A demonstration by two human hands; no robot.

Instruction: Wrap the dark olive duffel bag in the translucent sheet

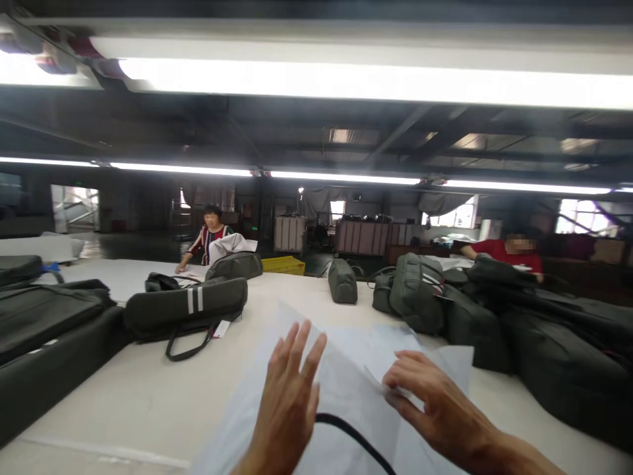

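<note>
**Head view: thin sheets under two hands, with a cord crossing below**

Head camera is showing the left hand (291, 389) hovering flat, fingers spread wide and gripping nothing, over a pale translucent sheet (341, 396) lying at the near edge of the worktop (123, 402). The right hand (435, 402) is pinching a corner of the sheet between thumb and fingertips. A black cord (356, 435) is curving under or through the sheet, between the two hands.

As a judgement, the sheet is looking flimsy: a one-sided pull could be creasing or tearing it, and the cord could be snagging it.

Whether this is one sheet, several or a bag is hard to tell. Both wrists and the cord's ends are running out of the picture. A dark green bag (185, 307) with white stripes is lying further up the worktop, near a pile of bags (494, 316) along the right edge. Two other people are working at the far edge.
</note>
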